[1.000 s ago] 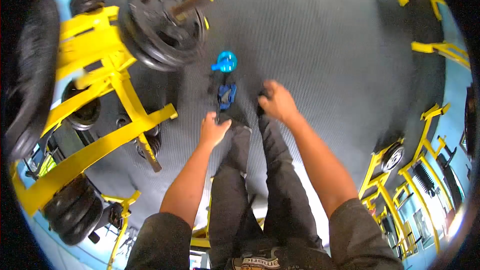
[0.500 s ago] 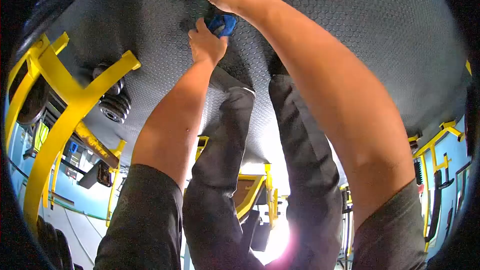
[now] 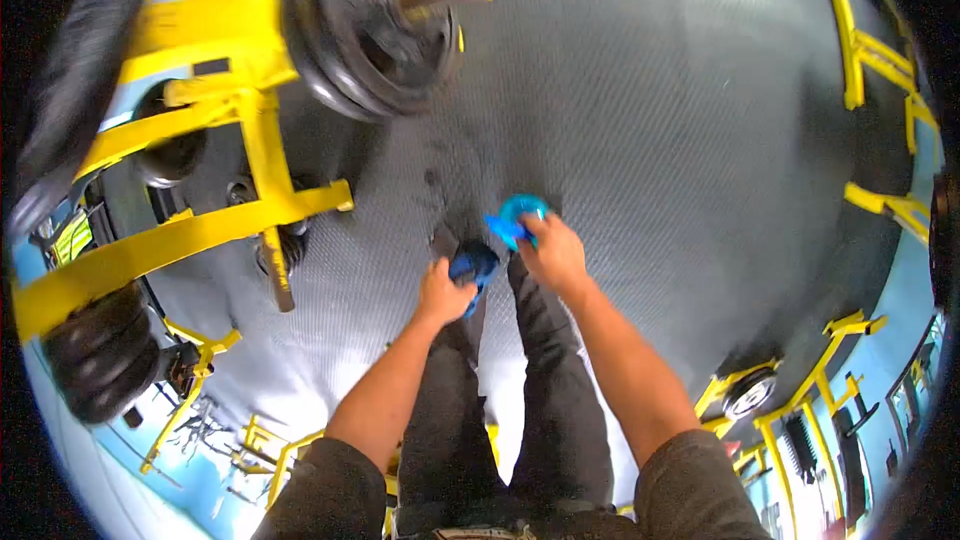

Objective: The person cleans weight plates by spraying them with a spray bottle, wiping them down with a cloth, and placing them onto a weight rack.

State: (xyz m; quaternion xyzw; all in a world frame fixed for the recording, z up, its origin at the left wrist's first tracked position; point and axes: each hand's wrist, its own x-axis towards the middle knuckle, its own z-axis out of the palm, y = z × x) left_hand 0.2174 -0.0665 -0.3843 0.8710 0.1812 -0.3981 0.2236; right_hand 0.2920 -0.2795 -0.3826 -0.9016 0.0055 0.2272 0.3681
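My left hand (image 3: 443,294) is closed round a bunched dark blue cloth (image 3: 474,265), held in front of my legs. Just to its right, my right hand (image 3: 556,255) grips a bright blue spray bottle (image 3: 522,210), seen mostly from above. Its blue nozzle points left, toward the cloth side. The fingers of the right hand cover part of the bottle. A small gap separates the two hands, and both are above the dark textured floor (image 3: 640,170).
At upper left stands a yellow weight machine (image 3: 262,145) with black weight plates (image 3: 370,30) on a bar that sticks out. Dumbbells (image 3: 290,245) lie on the floor beneath it. Yellow frames (image 3: 885,205) line the right side, with another plate (image 3: 750,395) lower down.
The view has risen and pulled back, showing more of the machine. Both hands have come nearer my body, still with the cloth and the spray bottle, and now sit side by side.
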